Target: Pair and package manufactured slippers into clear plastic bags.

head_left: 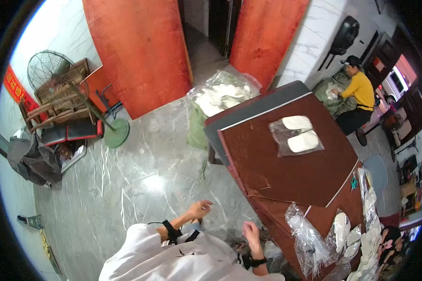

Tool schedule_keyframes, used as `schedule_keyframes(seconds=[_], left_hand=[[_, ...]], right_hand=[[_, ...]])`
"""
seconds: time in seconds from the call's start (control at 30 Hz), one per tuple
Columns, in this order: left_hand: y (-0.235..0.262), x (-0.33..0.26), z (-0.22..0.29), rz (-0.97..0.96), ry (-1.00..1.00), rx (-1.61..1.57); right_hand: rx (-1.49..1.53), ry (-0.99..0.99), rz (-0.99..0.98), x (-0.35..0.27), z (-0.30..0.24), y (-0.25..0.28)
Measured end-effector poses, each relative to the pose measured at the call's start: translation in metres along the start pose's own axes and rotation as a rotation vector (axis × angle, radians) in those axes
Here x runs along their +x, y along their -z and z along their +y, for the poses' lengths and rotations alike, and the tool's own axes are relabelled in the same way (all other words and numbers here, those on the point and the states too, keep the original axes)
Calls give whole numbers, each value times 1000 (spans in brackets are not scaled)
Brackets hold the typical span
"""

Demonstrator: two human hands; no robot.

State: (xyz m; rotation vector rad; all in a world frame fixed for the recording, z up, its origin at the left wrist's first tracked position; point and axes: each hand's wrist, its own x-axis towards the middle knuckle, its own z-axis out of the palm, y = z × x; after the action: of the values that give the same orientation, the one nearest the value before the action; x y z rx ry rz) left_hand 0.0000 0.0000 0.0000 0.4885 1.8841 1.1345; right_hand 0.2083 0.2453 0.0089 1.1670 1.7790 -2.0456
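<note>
My left hand (199, 209) is over the grey floor in front of my body, fingers loosely apart and nothing in them. My right hand (251, 232) is beside the near left edge of the brown-covered table (267, 175), off its surface; its fingers look slightly bent and hold nothing that I can see. On the table lies a pair of white slippers (302, 141) on a clear plastic bag. Nearer my right hand is a heap of clear plastic bags (307, 241), with more wrapped white slippers (341, 229) to its right.
A green sack (197, 124) of white pieces stands behind the table. Teal scissors (354, 182) lie at the table's right edge. A person in a yellow top (361, 91) crouches by another sack at far right. A fan base (116, 133) and wooden chair stand left.
</note>
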Motion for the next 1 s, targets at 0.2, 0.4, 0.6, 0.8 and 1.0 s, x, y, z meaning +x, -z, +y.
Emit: schedule_keyframes(seconds=[0.2, 0.4, 0.6, 0.8, 1.0], left_hand=[[201, -63, -68, 381, 202, -72], [246, -34, -82, 441, 242, -326], [317, 41, -39, 428, 135, -260], [383, 131, -9, 415, 133, -220], [447, 233, 28, 345, 140, -154]], right_hand=[[-118, 114, -281, 70, -121, -219], [-191, 136, -351, 127, -174, -257], [-203, 140, -309, 211, -239, -280], [-177, 223, -269, 296, -285, -309], [-7, 203, -123, 374, -333, -327]])
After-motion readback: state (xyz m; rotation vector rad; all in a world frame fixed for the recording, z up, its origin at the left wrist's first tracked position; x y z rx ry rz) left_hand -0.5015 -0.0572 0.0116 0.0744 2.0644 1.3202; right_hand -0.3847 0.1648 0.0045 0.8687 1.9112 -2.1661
